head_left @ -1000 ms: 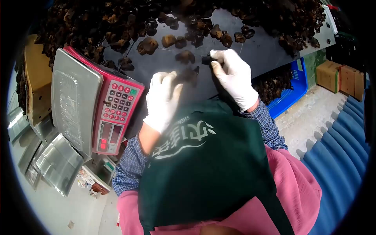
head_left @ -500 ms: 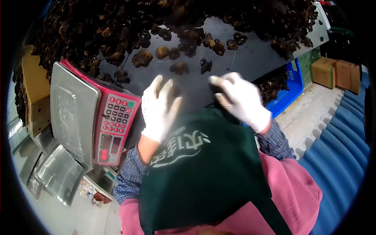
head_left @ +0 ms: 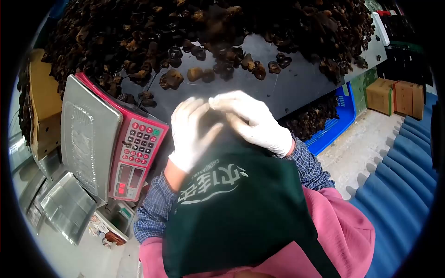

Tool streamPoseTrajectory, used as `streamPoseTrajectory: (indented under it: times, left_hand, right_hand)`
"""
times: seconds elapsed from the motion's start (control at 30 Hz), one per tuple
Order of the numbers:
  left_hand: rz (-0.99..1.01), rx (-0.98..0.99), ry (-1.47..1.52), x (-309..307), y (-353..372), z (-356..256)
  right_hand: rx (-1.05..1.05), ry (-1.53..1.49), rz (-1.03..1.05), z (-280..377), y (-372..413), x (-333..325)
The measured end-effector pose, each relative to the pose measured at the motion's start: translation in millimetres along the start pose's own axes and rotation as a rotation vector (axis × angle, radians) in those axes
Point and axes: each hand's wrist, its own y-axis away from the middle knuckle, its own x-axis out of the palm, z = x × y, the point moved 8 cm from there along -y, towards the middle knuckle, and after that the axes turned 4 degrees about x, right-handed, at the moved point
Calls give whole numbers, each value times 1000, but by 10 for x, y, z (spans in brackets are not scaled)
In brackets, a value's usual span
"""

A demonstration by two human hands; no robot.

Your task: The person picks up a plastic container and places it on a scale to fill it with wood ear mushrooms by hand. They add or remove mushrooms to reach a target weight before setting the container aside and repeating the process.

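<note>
My left hand (head_left: 189,132), in a white glove, is held over the near edge of the dark tabletop (head_left: 273,95). Its fingers are stretched and curved, with the thumb apart. Across from it, my right hand (head_left: 255,121), also gloved, has its fingers pressed together and bent inward, their tips at my left fingertips. Whatever lies under its fingers is hidden. Just beyond both hands are loose dark brown, wet-looking wood ear mushrooms (head_left: 172,79). Behind these rises a large heap of the same mushrooms (head_left: 106,41).
A pink digital scale (head_left: 139,141) with a metal pan stands to the left, above clear plastic trays (head_left: 69,206). On the right, a blue basket (head_left: 345,111) holds more mushrooms. Wooden blocks (head_left: 394,96) and blue corrugated sheeting (head_left: 394,171) lie farther right.
My right hand has moved left to meet my left hand, its fingers closing inward. Two loose mushrooms that lay just beyond the hands no longer show there.
</note>
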Motion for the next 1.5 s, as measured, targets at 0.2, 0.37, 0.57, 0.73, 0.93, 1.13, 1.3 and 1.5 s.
streamPoseTrajectory:
  times: [0.2,0.37,0.57,0.73,0.93,1.13,1.3,1.5]
  left_hand:
    - [-53,-158,29,-55,146,92]
    - [-52,-190,183,-11,132,150]
    - [0,-219,103,12,133,155]
    - [26,-198,72,14,102,138]
    - [143,-432,184,-67,-60,65]
    - [78,-303,164,-58,-38,67]
    - [31,-229,147,-59,-16,62]
    - [17,-239,109,-41,39,103]
  right_hand:
    - [-71,837,-337,-205,-534,-204]
    - [-226,636,0,24,-198,347]
    - [-352,515,-247,174,33,-199]
    - [-46,903,-491,-326,-50,-693]
    - [-100,619,-313,-332,37,-429]
    - [-134,379,-381,-199,63,-311]
    - [-116,385,-125,-226,37,153]
    - [-250,310,-331,-96,-335,105]
